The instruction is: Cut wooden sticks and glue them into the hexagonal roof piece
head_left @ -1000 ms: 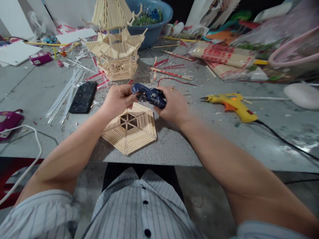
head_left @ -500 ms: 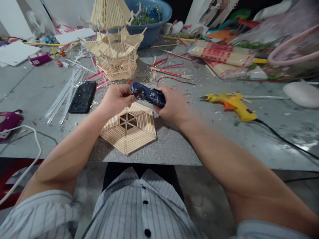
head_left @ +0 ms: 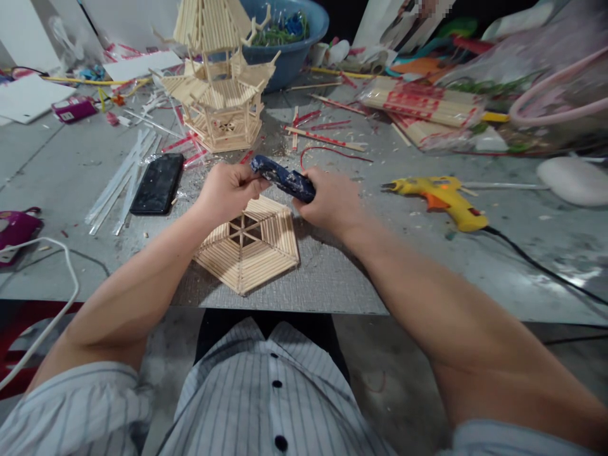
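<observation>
My right hand [head_left: 330,199] is wrapped round a dark blue hand tool [head_left: 285,179], scuffed with pale marks; its exact kind does not show. At the tool's far left end, my left hand [head_left: 228,190] is closed in a pinch, and whatever lies between its fingers is hidden. Both hands are raised over the back edge of a flat hexagonal panel of wooden sticks [head_left: 247,266], which has an open spoked centre. Behind them stands a tiered stick pagoda [head_left: 223,95]. To the right, a yellow glue gun [head_left: 441,199] lies on its side on the table.
Left of my hands are a black phone [head_left: 158,183] and clear glue sticks [head_left: 118,183]. Wrapped stick bundles [head_left: 422,104] lie at the back right. A blue basin [head_left: 294,57] stands behind the pagoda. A white cable [head_left: 71,272] hangs over the grey table's [head_left: 342,285] left front edge.
My left hand has shifted slightly to the right and its pinch sits closer along the blue tool. The tool has tilted a little; the panel stays on the table.
</observation>
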`<action>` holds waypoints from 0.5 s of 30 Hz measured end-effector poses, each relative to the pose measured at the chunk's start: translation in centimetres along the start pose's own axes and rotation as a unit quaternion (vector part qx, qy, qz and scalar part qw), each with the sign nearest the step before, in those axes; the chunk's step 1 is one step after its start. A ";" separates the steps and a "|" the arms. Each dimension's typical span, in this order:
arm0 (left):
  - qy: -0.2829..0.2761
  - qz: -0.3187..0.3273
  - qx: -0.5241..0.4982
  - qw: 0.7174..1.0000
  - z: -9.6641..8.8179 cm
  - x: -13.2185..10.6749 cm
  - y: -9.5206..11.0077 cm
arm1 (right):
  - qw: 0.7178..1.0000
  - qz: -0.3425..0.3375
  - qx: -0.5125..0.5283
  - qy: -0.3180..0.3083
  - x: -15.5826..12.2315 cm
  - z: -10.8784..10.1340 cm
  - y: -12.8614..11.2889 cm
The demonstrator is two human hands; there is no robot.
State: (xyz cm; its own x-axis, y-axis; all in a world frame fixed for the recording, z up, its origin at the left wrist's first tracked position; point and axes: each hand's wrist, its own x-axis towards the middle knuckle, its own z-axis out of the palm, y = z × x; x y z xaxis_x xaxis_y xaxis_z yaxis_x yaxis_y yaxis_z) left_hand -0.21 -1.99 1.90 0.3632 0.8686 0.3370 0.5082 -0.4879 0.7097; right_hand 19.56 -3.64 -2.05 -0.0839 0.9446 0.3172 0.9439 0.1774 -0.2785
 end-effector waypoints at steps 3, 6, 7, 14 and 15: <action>-0.007 -0.022 -0.007 1.000 0.0 0.0 0.3 | 1.000 0.015 -0.012 -0.015 0.0 -0.3 -0.2; -0.010 -0.039 -0.020 0.999 0.1 -0.1 0.5 | 1.000 0.020 -0.020 -0.006 0.0 -0.3 -0.1; -0.011 -0.039 -0.026 0.999 0.1 -0.1 0.5 | 1.000 0.019 -0.020 -0.002 0.0 -0.2 -0.1; -0.009 -0.022 -0.047 0.999 0.1 -0.1 -0.1 | 0.999 0.024 -0.023 0.028 0.1 0.0 -0.3; -0.009 -0.022 -0.049 0.999 0.1 -0.1 -0.2 | 0.999 0.028 -0.029 0.022 0.1 -0.1 -0.4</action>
State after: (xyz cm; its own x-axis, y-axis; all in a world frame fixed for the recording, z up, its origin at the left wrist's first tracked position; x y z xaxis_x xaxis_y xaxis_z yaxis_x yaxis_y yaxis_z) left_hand -0.20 -1.97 1.68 0.3572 0.8869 0.2928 0.4462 -0.4374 0.7807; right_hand 19.16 -3.67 -1.83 -0.0177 0.9396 0.3419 0.9639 0.1069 -0.2438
